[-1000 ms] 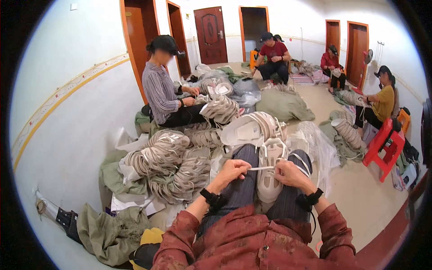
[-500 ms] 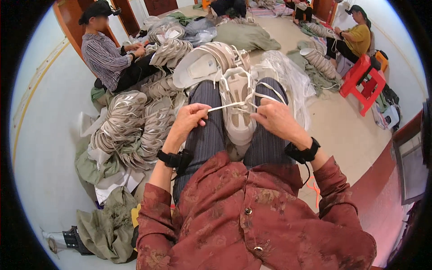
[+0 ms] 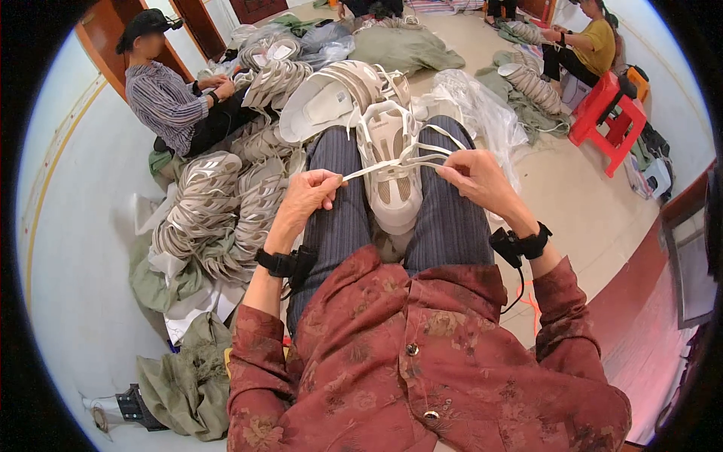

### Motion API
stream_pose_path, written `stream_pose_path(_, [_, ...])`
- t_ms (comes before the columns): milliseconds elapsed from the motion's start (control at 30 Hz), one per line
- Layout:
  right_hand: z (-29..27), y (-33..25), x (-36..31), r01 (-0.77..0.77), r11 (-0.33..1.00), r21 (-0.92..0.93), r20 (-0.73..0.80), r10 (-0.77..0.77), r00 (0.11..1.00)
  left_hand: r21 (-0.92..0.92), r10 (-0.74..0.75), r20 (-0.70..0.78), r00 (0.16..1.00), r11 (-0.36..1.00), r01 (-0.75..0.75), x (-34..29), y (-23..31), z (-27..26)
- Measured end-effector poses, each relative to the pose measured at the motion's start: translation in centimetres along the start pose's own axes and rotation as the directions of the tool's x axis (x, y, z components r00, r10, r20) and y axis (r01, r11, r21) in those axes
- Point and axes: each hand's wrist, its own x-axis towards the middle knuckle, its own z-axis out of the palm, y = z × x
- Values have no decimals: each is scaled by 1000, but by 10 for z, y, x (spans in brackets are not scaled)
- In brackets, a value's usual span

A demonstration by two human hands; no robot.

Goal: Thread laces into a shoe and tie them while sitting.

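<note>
A white and beige shoe (image 3: 393, 173) lies toe-toward-me on my lap between my knees in striped trousers. My left hand (image 3: 307, 197) pinches one end of its flat white lace (image 3: 376, 166) and pulls it to the left. My right hand (image 3: 476, 178) grips the other part of the lace at the shoe's right side. Both wrists carry black bands. Another white shoe (image 3: 331, 98) rests just beyond my knees.
Rows of stacked white shoes (image 3: 215, 211) lie on green cloth to my left. A person in a striped shirt (image 3: 169, 98) sits at the far left; another in yellow (image 3: 584, 45) sits at the far right beside a red stool (image 3: 610, 120). Clear plastic bag (image 3: 482, 105) lies ahead.
The view has tilted down toward my lap. My hands have drawn the lace tighter and a little further apart across the shoe.
</note>
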Motion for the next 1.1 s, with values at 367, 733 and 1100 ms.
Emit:
stream_pose_path(367, [10,-5,20,176,984,35,-228,-163,960,-288,25,3,1000,957,-23,-3,-4,-10])
stream_pose_path(733, [31,4,40,308,950,48,-210,-292,933,-633,-4,-160,987,768,-100,-3,-10,-65])
stream_pose_path(1100, [43,7,49,381,908,-174,-32,-391,920,-760,38,-319,947,587,-279,-30,-11,-141])
